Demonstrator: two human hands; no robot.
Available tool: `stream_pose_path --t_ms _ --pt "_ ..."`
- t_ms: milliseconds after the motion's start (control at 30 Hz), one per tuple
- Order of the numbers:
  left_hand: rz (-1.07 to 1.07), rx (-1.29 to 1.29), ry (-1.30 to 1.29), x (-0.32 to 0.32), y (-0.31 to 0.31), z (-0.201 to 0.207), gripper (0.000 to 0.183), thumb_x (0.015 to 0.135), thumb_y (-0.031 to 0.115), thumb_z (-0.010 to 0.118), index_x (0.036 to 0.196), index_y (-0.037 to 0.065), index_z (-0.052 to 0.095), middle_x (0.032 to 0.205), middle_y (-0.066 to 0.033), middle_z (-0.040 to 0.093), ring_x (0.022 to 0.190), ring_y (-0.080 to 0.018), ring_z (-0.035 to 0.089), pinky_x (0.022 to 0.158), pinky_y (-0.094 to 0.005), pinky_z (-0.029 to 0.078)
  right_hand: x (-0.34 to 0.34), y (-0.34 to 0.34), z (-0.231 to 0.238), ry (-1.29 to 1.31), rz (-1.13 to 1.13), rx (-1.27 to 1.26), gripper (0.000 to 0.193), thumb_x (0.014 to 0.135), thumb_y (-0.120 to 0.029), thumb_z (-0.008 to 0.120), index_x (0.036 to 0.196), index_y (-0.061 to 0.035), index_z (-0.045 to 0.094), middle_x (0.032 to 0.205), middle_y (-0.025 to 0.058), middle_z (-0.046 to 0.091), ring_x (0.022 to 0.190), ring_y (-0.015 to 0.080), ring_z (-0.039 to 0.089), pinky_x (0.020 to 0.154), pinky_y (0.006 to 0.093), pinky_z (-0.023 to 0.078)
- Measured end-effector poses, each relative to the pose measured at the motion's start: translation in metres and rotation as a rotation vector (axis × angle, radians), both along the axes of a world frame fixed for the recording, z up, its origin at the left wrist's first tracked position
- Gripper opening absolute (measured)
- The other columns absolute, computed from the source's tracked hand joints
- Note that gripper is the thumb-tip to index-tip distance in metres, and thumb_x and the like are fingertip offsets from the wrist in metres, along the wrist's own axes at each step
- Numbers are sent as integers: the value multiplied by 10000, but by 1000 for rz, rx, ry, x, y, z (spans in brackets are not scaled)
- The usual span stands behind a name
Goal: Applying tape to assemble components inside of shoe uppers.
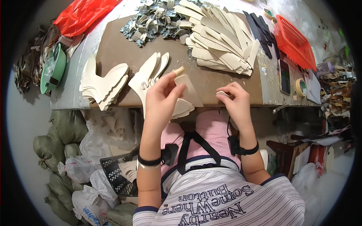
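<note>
My left hand point(163, 95) is raised at the table's front edge, fingers closed on a flat cream strap piece point(190, 89) that slants down to the right. A tan tip, perhaps a finger cover, shows at its index finger. To its right, my right hand point(236, 98) is closed in a pinch on a small pale piece point(221, 93), mostly hidden by the fingers. Behind and below the left hand lie wing-shaped cream pieces point(151, 69), with a metal buckle point(144, 85) among them. Another stack of cream wing-shaped pieces point(102, 81) overhangs the edge farther left.
Beyond the hands are a heap of metal buckles point(149, 22) and a pile of cream straps point(226, 41). On the right lie black straps point(262, 34), a red basket point(296, 41), a phone point(284, 77) and a tape roll point(301, 87). A green basin point(54, 69) stands left.
</note>
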State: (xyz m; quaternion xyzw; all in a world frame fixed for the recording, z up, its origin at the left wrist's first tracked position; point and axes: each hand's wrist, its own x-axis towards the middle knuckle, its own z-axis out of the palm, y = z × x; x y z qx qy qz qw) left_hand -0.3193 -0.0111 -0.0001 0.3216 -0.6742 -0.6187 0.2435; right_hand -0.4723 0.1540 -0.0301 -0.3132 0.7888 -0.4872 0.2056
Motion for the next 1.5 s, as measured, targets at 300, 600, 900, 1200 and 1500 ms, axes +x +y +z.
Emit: stream_pose_path --t_ms 300,600,900,1200,1500 --pt "77 401 245 31 58 11 240 890 55 662 1094 -70 640 922 -105 685 748 -122 655 691 -230 535 41 7 47 -768 273 -468 155 843 60 643 997 70 657 990 74 603 840 138 634 740 249 540" --pt "103 387 282 47 66 18 204 880 31 671 1055 -72 664 886 -95 691 750 -113 657 691 -223 548 46 1 36 -714 381 -438 104 840 64 639 941 57 656 1001 55 588 863 124 624 773 252 531" --pt "92 379 275 54 68 17 222 868 28 684 1064 -73 662 908 -114 698 764 -129 662 708 -240 548 48 -1 41 -604 450 -397 131 823 91 625 943 49 657 995 43 561 857 113 611 755 243 524" --pt "85 63 301 58 71 22 230 825 -28 701 1049 -57 660 912 -71 673 840 -127 658 735 -236 529 64 -8 49 -425 374 -414 158 814 93 635 961 41 658 1023 48 527 843 102 598 729 228 523" --pt "72 238 423 74 67 5 328 798 -91 695 1117 -71 622 1045 -103 632 937 -180 652 843 -291 533 80 -10 73 -273 312 -431 212 817 95 645 1014 25 677 960 55 565 819 108 598 682 228 524"
